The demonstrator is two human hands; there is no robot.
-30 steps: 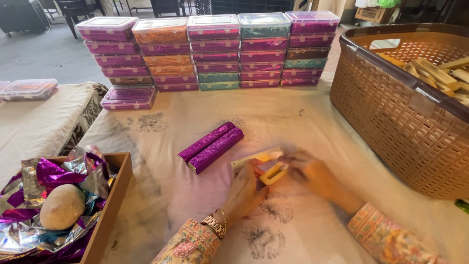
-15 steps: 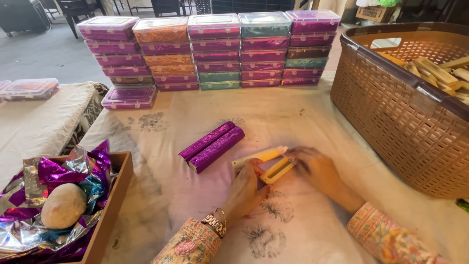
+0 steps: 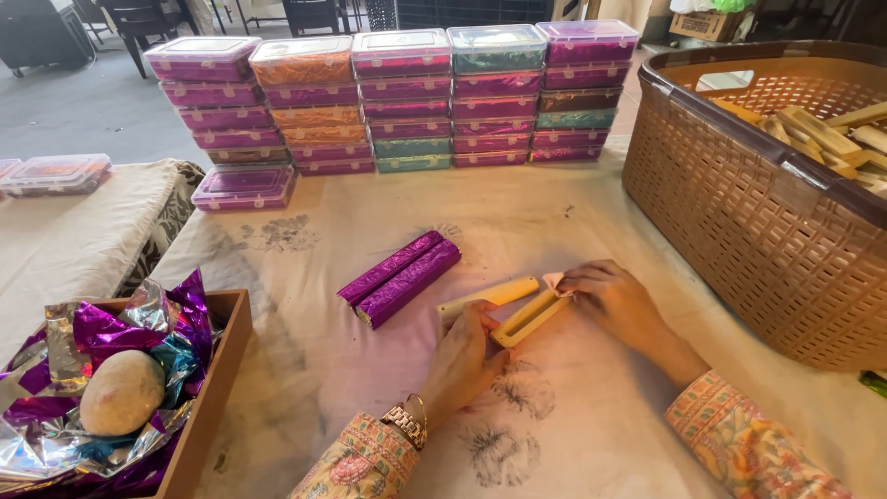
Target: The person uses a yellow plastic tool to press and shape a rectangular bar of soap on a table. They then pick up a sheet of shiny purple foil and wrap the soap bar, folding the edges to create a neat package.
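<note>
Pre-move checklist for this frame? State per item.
1. Left hand on yellow tray: ok, fingers at its near end.
2. Right hand at tray's far end: ok, pinching a small pale scrap there.
3. Second yellow piece beside tray: ok, flat on cloth.
4. Tray contents: cannot tell, inside mostly shadowed.
5. Purple wrapped bars apart from hands: ok, two side by side.
6. Foil box within reach: ok, at left edge; basket at right.
</note>
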